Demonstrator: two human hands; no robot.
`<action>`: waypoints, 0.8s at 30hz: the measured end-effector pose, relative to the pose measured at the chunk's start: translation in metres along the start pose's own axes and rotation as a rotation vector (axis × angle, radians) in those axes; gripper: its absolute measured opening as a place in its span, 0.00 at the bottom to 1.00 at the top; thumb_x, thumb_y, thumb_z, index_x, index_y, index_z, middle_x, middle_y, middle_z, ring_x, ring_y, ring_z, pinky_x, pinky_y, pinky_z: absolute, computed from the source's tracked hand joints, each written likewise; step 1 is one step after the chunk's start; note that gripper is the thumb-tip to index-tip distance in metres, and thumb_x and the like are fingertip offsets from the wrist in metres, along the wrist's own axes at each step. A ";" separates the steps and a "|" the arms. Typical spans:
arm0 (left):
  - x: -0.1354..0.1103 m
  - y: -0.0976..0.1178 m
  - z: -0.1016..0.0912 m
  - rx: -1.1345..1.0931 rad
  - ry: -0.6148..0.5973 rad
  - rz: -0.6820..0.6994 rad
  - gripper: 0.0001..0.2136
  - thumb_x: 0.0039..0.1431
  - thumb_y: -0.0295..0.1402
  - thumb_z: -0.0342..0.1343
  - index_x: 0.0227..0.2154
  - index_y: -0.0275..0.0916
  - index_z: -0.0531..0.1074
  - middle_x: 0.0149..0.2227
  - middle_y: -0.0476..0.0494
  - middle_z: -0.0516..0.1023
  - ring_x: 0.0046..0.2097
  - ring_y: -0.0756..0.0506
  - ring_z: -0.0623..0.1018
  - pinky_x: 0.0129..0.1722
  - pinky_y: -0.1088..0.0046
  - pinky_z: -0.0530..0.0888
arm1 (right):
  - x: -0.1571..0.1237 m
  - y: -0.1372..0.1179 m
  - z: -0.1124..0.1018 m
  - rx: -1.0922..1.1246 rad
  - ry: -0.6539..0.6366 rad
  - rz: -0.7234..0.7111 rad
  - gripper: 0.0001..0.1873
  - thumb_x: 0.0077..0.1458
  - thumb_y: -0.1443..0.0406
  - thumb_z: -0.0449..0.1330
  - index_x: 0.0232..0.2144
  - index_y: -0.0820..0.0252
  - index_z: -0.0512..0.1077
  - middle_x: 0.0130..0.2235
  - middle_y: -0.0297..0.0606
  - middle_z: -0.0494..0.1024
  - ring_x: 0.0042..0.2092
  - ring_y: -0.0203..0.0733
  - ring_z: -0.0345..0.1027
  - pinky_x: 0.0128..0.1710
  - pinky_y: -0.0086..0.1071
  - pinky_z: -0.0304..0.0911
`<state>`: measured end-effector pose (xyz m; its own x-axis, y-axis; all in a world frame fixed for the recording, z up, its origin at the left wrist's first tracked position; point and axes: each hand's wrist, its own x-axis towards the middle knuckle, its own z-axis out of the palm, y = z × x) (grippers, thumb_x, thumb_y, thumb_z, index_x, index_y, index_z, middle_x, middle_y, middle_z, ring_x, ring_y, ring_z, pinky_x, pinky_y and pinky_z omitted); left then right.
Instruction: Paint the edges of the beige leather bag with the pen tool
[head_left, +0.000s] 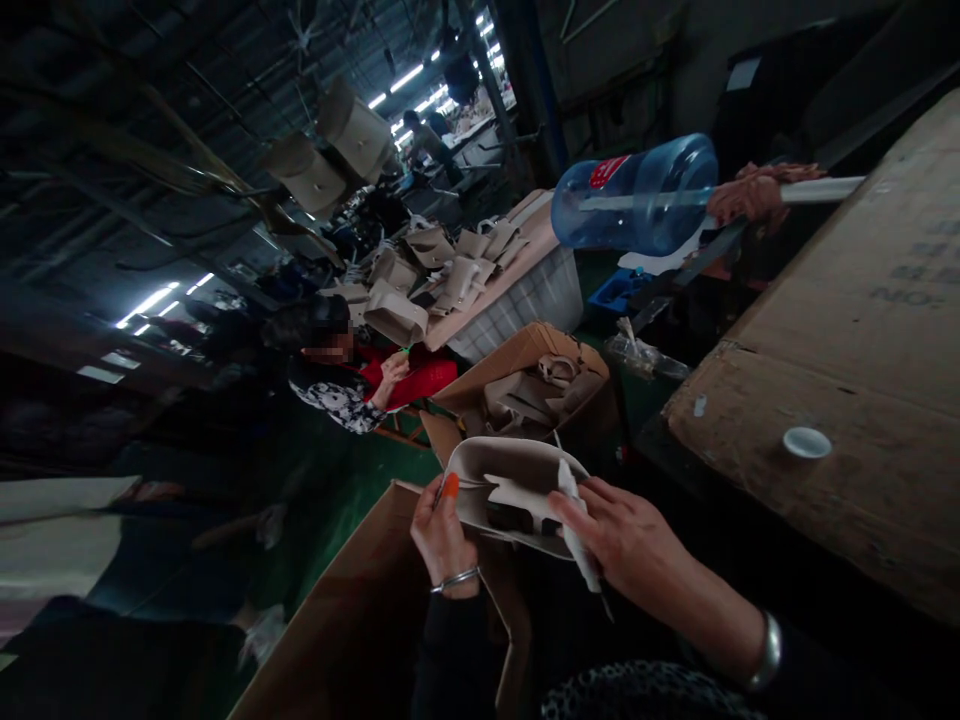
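Note:
A beige bag with an open top sits in front of me, over the edge of a cardboard box. My left hand, with an orange-tipped thumb and a bracelet at the wrist, pinches the bag's left rim. My right hand rests on the bag's right side, fingers curled over the edge and a thin white strip beneath them. What lies inside the bag is dark and hard to make out.
A second open carton holds more beige bags. A seated person works by a table piled with bags. To the right stand a cardboard-topped surface with a small white cap, and a blue water jug.

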<state>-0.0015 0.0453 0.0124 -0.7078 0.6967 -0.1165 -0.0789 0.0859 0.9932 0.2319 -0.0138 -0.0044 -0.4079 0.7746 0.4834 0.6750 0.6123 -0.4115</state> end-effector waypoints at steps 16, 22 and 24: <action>-0.004 -0.017 -0.001 -0.006 -0.004 0.078 0.15 0.40 0.36 0.70 0.33 0.37 0.80 0.32 0.49 0.81 0.35 0.48 0.76 0.40 0.70 0.70 | -0.053 0.030 0.033 0.004 0.435 0.504 0.17 0.66 0.57 0.57 0.52 0.58 0.66 0.46 0.45 0.75 0.42 0.50 0.73 0.39 0.41 0.72; -0.014 -0.017 0.001 -0.008 -0.025 0.066 0.15 0.40 0.36 0.70 0.33 0.37 0.79 0.32 0.50 0.81 0.34 0.48 0.75 0.39 0.71 0.70 | -0.057 0.023 0.033 0.189 0.445 0.600 0.16 0.66 0.52 0.56 0.49 0.55 0.66 0.42 0.40 0.75 0.35 0.44 0.74 0.34 0.35 0.71; -0.014 -0.018 0.000 0.018 -0.043 0.075 0.16 0.41 0.37 0.70 0.33 0.36 0.79 0.31 0.49 0.80 0.32 0.49 0.75 0.37 0.71 0.71 | -0.056 0.020 0.034 0.244 0.440 0.568 0.14 0.66 0.54 0.56 0.48 0.55 0.66 0.41 0.39 0.75 0.35 0.43 0.74 0.34 0.34 0.71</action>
<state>0.0101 0.0336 -0.0043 -0.6807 0.7313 -0.0425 -0.0139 0.0451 0.9989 0.2480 -0.0397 -0.0662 0.2798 0.8779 0.3886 0.5317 0.1953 -0.8241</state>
